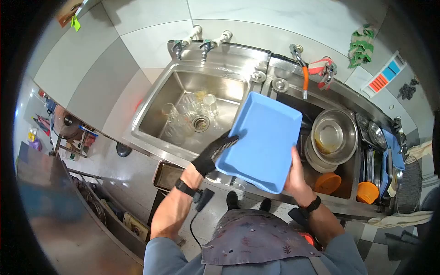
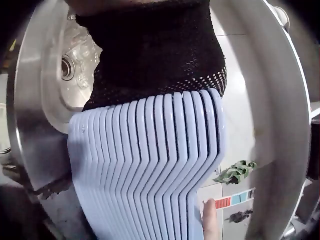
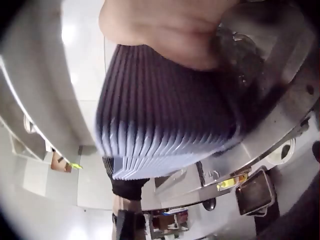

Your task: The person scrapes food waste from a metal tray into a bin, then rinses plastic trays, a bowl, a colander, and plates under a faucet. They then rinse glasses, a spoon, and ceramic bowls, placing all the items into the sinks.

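A thick stack of light blue trays (image 1: 263, 142) is held between both hands over the front edge of the sinks. Its nested rims show as close ridges along the side in both wrist views. The left hand (image 1: 216, 153), in a black glove with a dotted grip surface, grips the left side, its thumb over the top tray's rim. On the opposite side the bare right hand (image 1: 297, 178) holds the stack, thumb along the rim. Most fingers of both hands are hidden by the trays.
Several clear glasses (image 1: 183, 117) lie in the left sink basin (image 1: 153, 103). Metal bowls (image 1: 337, 137) and orange bowls (image 1: 368, 192) crowd the right side. An orange-tipped tap (image 1: 305, 82) reaches over the right basin. A dark rectangular pan (image 1: 170, 176) sits below the left basin.
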The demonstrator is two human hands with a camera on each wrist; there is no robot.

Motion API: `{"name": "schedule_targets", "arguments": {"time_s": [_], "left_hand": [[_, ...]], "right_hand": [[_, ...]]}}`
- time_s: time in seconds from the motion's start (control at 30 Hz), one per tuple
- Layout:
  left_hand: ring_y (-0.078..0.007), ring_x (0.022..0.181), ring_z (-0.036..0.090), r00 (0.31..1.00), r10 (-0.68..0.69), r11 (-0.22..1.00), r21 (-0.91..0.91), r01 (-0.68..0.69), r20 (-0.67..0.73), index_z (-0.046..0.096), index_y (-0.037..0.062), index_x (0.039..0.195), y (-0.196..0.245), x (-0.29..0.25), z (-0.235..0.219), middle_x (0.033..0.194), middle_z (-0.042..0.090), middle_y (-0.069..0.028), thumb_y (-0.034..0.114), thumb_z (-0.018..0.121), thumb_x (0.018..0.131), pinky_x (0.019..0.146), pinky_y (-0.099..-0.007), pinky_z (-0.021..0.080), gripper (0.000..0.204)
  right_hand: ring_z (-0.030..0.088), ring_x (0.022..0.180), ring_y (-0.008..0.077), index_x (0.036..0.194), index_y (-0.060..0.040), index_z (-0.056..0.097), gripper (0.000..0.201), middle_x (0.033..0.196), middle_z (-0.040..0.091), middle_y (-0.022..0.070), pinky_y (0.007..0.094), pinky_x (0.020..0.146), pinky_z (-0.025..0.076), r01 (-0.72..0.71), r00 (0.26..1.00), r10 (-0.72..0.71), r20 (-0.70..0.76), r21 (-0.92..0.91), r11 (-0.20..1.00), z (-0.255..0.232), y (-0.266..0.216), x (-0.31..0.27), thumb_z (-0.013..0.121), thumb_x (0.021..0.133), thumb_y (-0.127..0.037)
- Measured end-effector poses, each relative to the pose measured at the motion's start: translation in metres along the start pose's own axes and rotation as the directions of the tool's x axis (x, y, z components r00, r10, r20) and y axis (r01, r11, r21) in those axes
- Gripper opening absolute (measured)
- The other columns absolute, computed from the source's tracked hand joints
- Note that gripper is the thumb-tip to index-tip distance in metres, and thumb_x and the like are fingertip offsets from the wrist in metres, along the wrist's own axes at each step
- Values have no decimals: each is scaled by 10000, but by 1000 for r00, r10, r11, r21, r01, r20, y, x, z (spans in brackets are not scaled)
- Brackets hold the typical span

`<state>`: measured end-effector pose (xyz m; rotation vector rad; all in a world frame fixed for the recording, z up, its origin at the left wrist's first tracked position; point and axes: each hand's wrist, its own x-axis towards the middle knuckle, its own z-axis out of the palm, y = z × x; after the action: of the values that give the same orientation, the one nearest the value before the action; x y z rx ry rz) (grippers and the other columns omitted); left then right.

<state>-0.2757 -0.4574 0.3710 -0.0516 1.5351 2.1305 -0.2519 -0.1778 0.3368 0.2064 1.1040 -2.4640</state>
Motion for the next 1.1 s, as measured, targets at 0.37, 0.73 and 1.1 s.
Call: {"name": "schedule_targets", "arguments": {"time_s": [0.37,0.73,1.1], "left_hand": [[-192,1186,599,984,178,975,-138,-174,20,446,10,1457,-16,-35,-13,1330,595,-132,305,663,948,1013,-315,491,627],[-201,1277,508,858,380,906,-46,-420,-347,356,-25,1505,-52,-114,22,1418,527,-140,256,717,904,1088,-338,400,756],[-240,1319,476,512,407,807,35,-589,-757,256,-5,1557,-121,-248,48,1458,462,-190,170,700,879,1103,-355,394,829]], "right_hand": [[588,1184,261,1434,-17,421,682,1307,568,160,413,993,510,-67,996,61,-61,-118,991,32,11,-15,528,996,-529],[592,1103,242,1395,-2,451,629,1247,577,132,365,919,501,-72,996,42,-78,-439,895,42,7,-36,562,977,-458],[612,1088,253,1391,71,426,675,1209,586,172,361,901,519,-49,846,352,401,-598,800,110,56,-16,595,917,-379]]}}
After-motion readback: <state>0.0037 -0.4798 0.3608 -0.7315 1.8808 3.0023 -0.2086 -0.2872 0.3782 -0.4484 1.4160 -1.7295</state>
